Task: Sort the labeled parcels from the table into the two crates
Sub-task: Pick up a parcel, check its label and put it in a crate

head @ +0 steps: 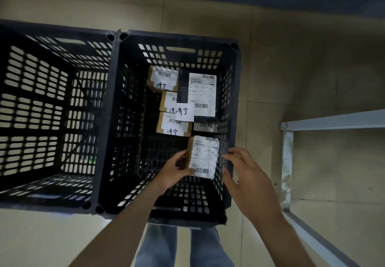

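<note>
**Left hand holds a labeled parcel inside the right crate**

Seen from above, two black slotted crates stand side by side on a pale floor. The left crate (58, 28) is cut off by the frame's left edge.

Inside the right crate (179, 38), the left hand (177, 170) grips a small cardboard parcel (203, 156). Its fingers are curled round the parcel's left edge and the thumb presses the front near the lower corner. The parcel sits toward the near right side of the crate, and its crumpled white label faces up. The label's print is too small to read.

The right hand (248, 181) hovers just beside the parcel's right edge, against the crate's right wall. Its fingers are loosely spread and hold nothing. Whether the fingertips touch the parcel cannot be told.

Farther in, other parcels lie on the crate floor:
- Three cardboard boxes (163, 78) have labels with handwritten characters.
- A black parcel (201, 93) with a large printed label partly covers the middle box.
- A small dark parcel (205, 126) is mostly hidden.

At the right, part of a grey metal table frame (333, 122) is cut off. Blue-trousered legs (158, 246) show below the crate.
</note>
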Available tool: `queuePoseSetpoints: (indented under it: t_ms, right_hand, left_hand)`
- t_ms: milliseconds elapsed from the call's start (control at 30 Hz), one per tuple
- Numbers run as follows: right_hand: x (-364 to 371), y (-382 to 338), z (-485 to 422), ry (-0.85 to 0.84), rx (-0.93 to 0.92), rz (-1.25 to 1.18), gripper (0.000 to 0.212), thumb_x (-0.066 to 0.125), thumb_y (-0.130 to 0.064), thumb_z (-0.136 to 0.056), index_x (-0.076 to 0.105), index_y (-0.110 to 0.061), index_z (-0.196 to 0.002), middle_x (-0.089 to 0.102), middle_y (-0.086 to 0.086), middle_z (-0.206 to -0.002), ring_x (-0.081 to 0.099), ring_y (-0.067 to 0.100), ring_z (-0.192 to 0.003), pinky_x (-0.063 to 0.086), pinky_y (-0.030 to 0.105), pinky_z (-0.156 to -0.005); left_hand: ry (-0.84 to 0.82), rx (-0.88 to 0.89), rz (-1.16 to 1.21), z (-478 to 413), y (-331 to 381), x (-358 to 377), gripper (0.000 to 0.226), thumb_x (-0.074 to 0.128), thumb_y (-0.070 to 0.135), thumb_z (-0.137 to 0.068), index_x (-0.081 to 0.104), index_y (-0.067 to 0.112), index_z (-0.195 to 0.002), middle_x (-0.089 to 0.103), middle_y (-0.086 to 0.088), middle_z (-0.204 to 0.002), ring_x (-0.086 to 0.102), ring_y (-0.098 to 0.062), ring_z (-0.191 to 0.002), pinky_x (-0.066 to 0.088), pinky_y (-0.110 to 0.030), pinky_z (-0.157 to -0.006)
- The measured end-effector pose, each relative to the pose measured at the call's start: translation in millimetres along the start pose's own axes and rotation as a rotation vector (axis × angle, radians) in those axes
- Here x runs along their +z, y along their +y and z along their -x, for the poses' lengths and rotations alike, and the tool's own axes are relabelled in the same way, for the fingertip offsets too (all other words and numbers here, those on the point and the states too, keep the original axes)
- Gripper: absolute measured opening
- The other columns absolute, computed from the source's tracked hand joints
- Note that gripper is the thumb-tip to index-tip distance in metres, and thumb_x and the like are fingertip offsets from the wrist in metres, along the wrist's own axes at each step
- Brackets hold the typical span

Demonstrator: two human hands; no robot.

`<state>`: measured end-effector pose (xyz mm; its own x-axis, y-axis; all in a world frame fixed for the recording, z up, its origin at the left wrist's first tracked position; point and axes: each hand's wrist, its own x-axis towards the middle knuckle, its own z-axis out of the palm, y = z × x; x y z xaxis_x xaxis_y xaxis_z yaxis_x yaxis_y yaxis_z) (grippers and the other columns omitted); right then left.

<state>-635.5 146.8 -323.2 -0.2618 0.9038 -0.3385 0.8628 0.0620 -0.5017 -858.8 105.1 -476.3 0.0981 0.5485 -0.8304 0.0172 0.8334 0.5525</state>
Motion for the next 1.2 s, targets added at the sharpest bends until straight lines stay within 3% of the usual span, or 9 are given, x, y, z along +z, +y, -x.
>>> queuePoseSetpoints:
  t_ms: [100, 267, 400, 500, 667, 800, 900, 1067, 1200]
  right_hand:
    - [2, 1, 1, -0.01, -0.008, 0.026, 0.032, 0.067, -0.026, -0.096, 0.066, -0.023, -0.128, 0.049, -0.018, -0.141, 0.065, 0.009, -0.104, 0.052, 0.023, -0.084]
    - [4, 1, 4, -0.002, -0.015, 0.013, 0.031, 0.071, -0.023, -0.094, 0.065, -0.027, -0.124, 0.046, -0.02, -0.145, 0.067, 0.01, -0.102, 0.055, 0.026, -0.079]
    - [7, 2, 5, 0.002, -0.03, 0.014, 0.03, 0.072, -0.022, -0.092, 0.065, -0.027, -0.121, 0.044, -0.02, -0.147, 0.068, 0.01, -0.102, 0.056, 0.025, -0.077]
    - [9, 4, 3, -0.005, -0.038, 0.027, 0.03, 0.071, -0.021, -0.092, 0.066, -0.027, -0.121, 0.045, -0.019, -0.149, 0.067, 0.009, -0.104, 0.058, 0.027, -0.079]
    - [18, 2, 2, -0.083, -0.078, 0.073, 0.033, 0.073, -0.023, -0.09, 0.066, -0.027, -0.123, 0.044, -0.013, -0.155, 0.064, 0.014, -0.115, 0.058, 0.032, -0.088]
    - [20, 4, 3, -0.097, -0.056, 0.043, 0.033, 0.071, -0.025, -0.093, 0.065, -0.029, -0.125, 0.039, -0.015, -0.16, 0.062, 0.013, -0.12, 0.06, 0.035, -0.089]
    - [20, 5, 4, -0.106, -0.046, 0.04, 0.031, 0.066, -0.028, -0.095, 0.064, -0.03, -0.126, 0.033, -0.019, -0.163, 0.059, 0.01, -0.125, 0.059, 0.036, -0.091]
    - [19, 5, 4, -0.107, -0.04, 0.032, 0.031, 0.067, -0.029, -0.096, 0.064, -0.03, -0.127, 0.033, -0.019, -0.163, 0.059, 0.01, -0.125, 0.059, 0.035, -0.091]
    - [19, 3, 7, -0.143, -0.026, 0.05, 0.03, 0.061, -0.033, -0.099, 0.061, -0.033, -0.129, 0.022, -0.024, -0.167, 0.055, 0.007, -0.128, 0.056, 0.034, -0.094]
  left_hand:
    - [-0.01, -0.022, -0.038, -14, -4, 3, 0.071, 0.083, 0.012, -0.088, 0.053, 0.039, -0.146, 0.064, 0.008, -0.14, 0.059, -0.016, -0.13, 0.049, -0.044, -0.113]
    - [0.005, 0.002, -0.095, -28, -4, 7, 0.101, 0.093, 0.013, -0.077, 0.039, 0.031, -0.16, 0.054, 0.011, -0.152, 0.046, -0.012, -0.141, 0.041, -0.043, -0.119]
    - [-0.012, 0.065, -0.011, -42, -11, 13, 0.118, 0.096, -0.006, -0.065, 0.039, 0.036, -0.16, 0.059, 0.008, -0.148, 0.053, -0.014, -0.139, 0.054, -0.048, -0.108]
    - [0.042, 0.084, -0.007, -48, -16, 22, 0.113, 0.085, -0.021, -0.069, 0.04, 0.037, -0.155, 0.065, 0.009, -0.136, 0.065, -0.01, -0.122, 0.062, -0.048, -0.092]
    - [0.199, 0.17, -0.239, -59, -23, 32, 0.097, 0.087, -0.009, -0.069, 0.051, 0.031, -0.149, 0.067, 0.01, -0.135, 0.063, -0.01, -0.126, 0.056, -0.032, -0.102]
    - [0.264, 0.151, -0.309, -64, -18, 41, 0.085, 0.088, -0.004, -0.071, 0.053, 0.021, -0.145, 0.069, 0.002, -0.132, 0.066, -0.015, -0.12, 0.058, -0.036, -0.099]
    - [0.294, 0.116, -0.359, -71, -20, 43, 0.082, 0.094, 0.007, -0.07, 0.055, 0.021, -0.14, 0.072, 0.006, -0.124, 0.068, -0.01, -0.111, 0.058, -0.027, -0.09]
    - [0.315, 0.082, -0.4, -82, -30, 45, 0.085, 0.095, 0.013, -0.066, 0.053, 0.03, -0.137, 0.07, 0.011, -0.123, 0.069, -0.009, -0.11, 0.061, -0.033, -0.089]
    - [0.269, 0.063, -0.437, -80, -27, 42, 0.094, 0.099, 0.015, -0.059, 0.051, 0.034, -0.137, 0.067, 0.012, -0.126, 0.066, -0.011, -0.112, 0.061, -0.041, -0.092]
